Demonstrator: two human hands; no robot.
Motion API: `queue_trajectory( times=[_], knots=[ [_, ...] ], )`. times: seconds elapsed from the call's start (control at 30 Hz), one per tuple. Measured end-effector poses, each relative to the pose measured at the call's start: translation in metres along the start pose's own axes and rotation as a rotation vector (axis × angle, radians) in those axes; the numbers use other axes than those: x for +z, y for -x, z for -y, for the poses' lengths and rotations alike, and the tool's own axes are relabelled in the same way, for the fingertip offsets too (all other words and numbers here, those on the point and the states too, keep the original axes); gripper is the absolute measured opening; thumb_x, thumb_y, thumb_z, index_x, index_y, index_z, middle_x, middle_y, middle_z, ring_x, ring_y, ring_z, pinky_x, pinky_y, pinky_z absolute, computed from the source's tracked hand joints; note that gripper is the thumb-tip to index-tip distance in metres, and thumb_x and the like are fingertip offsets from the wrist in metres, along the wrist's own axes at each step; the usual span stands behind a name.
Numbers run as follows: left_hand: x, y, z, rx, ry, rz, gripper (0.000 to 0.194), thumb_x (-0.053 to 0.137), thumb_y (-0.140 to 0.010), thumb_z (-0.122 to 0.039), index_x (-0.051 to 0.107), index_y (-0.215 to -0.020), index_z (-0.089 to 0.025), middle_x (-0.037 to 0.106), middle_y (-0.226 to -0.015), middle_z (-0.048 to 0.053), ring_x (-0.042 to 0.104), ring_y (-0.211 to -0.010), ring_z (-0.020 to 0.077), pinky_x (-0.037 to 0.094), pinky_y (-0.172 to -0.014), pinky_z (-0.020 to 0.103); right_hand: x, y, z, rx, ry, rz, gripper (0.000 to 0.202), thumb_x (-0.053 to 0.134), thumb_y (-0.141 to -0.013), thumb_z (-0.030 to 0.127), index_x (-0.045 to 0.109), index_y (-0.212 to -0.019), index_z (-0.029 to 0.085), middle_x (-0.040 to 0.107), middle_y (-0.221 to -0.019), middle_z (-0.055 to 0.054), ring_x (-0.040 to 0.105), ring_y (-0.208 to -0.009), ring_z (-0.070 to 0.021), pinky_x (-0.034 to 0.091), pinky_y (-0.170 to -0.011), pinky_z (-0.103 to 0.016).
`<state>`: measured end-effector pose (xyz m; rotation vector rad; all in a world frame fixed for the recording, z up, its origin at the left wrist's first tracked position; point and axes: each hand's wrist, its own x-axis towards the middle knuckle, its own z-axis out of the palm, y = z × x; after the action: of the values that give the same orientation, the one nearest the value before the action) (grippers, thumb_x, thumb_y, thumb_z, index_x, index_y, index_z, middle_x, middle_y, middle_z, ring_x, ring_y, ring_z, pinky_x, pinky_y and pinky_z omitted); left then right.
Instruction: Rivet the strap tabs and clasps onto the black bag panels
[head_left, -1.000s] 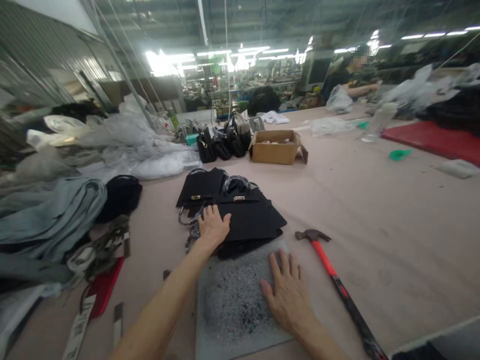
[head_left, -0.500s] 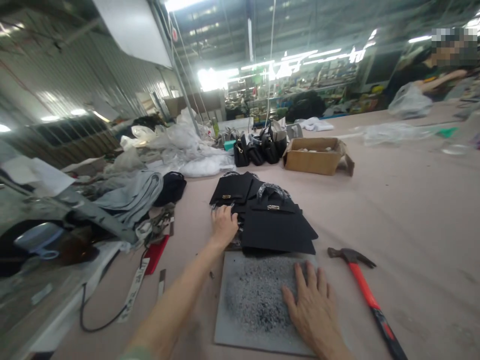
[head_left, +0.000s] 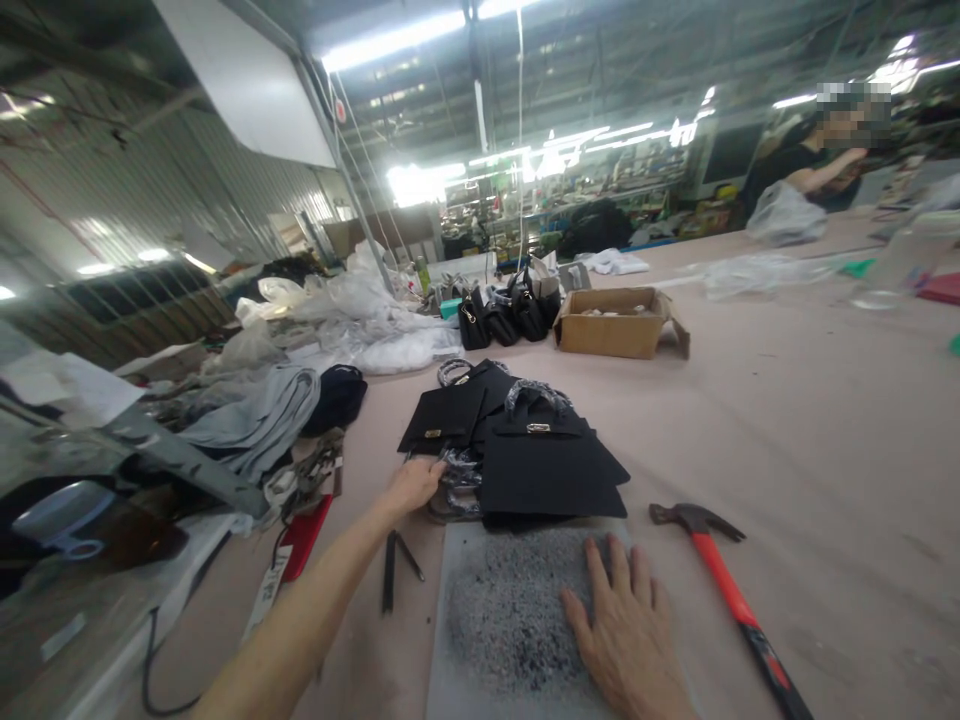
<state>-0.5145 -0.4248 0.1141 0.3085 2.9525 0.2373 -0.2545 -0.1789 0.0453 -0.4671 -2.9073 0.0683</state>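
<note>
My left hand [head_left: 415, 486] is closed at the near edge of a black bag panel [head_left: 442, 412] with a gold-coloured clasp; the fingertips are partly hidden. To its right lies a stack of black bag panels [head_left: 555, 475], the top one with a clasp and a plastic-wrapped handle [head_left: 537, 398]. More wrapped handles [head_left: 461, 480] show between my left hand and that stack. My right hand [head_left: 626, 625] rests flat, fingers spread, on the right side of a grey slab [head_left: 469, 620] with a pitted, speckled surface.
A claw hammer [head_left: 724, 580] lies right of the slab, and two dark rods [head_left: 389, 570] lie left of it. Behind the panels stand small black bags [head_left: 502, 315] and an open cardboard box [head_left: 611, 330]. Cloth and plastic sheeting [head_left: 352, 310] fill the left. Another person [head_left: 795, 165] is far right.
My left hand has moved left and nearer to me, and the clasped panel has shifted the same way. The rods have come into view beside my forearm. My right hand stays on the slab.
</note>
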Motion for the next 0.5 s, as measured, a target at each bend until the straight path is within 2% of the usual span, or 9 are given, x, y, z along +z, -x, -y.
queue_trajectory(
  times=[0.07, 0.17, 0.3, 0.37, 0.43, 0.5],
  knots=[
    [-0.006, 0.001, 0.003, 0.003, -0.019, 0.001, 0.047, 0.044, -0.098, -0.051, 0.077, -0.093, -0.019, 0.076, -0.107, 0.017, 0.072, -0.104, 0.0308, 0.054, -0.085, 0.036, 0.001, -0.001, 0.000, 0.005, -0.014, 0.012, 0.067, 0.046, -0.093, 0.049, 0.051, -0.147, 0.010, 0.039, -0.157, -0.021, 0.026, -0.146, -0.0484, 0.024, -0.113, -0.061],
    [-0.017, -0.004, 0.000, 0.018, -0.053, -0.030, 0.036, 0.050, -0.096, -0.043, 0.076, -0.091, -0.018, 0.076, -0.101, 0.016, 0.072, -0.102, 0.0299, 0.054, -0.086, 0.035, -0.003, -0.003, 0.001, 0.028, -0.031, 0.062, 0.067, 0.046, -0.094, 0.048, 0.049, -0.149, 0.011, 0.037, -0.159, -0.021, 0.025, -0.147, -0.0480, 0.024, -0.113, -0.061],
    [-0.023, 0.000, -0.028, 0.090, -0.086, -0.123, 0.036, 0.044, -0.099, -0.035, 0.071, -0.112, -0.014, 0.071, -0.114, 0.017, 0.067, -0.112, 0.0298, 0.050, -0.099, 0.039, -0.013, -0.002, 0.003, 0.052, -0.055, 0.134, 0.067, 0.044, -0.096, 0.048, 0.045, -0.153, 0.012, 0.033, -0.162, -0.020, 0.023, -0.149, -0.0461, 0.022, -0.115, -0.060],
    [-0.021, 0.013, -0.052, 0.279, -0.043, -0.156, 0.038, 0.048, -0.100, -0.039, 0.066, -0.123, -0.015, 0.066, -0.126, 0.015, 0.063, -0.119, 0.0267, 0.048, -0.106, 0.036, -0.017, -0.002, 0.004, 0.055, -0.074, 0.161, 0.067, 0.045, -0.096, 0.047, 0.043, -0.154, 0.013, 0.031, -0.163, -0.019, 0.022, -0.149, -0.0456, 0.022, -0.116, -0.060],
    [-0.015, 0.033, -0.080, 0.543, -0.002, -0.140, 0.046, 0.058, -0.095, -0.047, 0.063, -0.129, -0.016, 0.059, -0.138, 0.014, 0.057, -0.128, 0.0259, 0.044, -0.112, 0.034, -0.018, -0.002, 0.005, 0.056, -0.095, 0.175, 0.068, 0.046, -0.096, 0.047, 0.042, -0.155, 0.013, 0.029, -0.163, -0.019, 0.020, -0.150, -0.0457, 0.021, -0.116, -0.059],
    [-0.006, 0.052, -0.107, 0.719, -0.043, -0.087, 0.061, 0.069, -0.087, -0.053, 0.058, -0.136, -0.018, 0.050, -0.149, 0.014, 0.047, -0.139, 0.0302, 0.038, -0.119, 0.041, -0.019, -0.004, 0.006, 0.059, -0.107, 0.181, 0.068, 0.048, -0.096, 0.046, 0.041, -0.155, 0.013, 0.029, -0.163, -0.020, 0.019, -0.150, -0.0461, 0.020, -0.116, -0.060]
  ],
)
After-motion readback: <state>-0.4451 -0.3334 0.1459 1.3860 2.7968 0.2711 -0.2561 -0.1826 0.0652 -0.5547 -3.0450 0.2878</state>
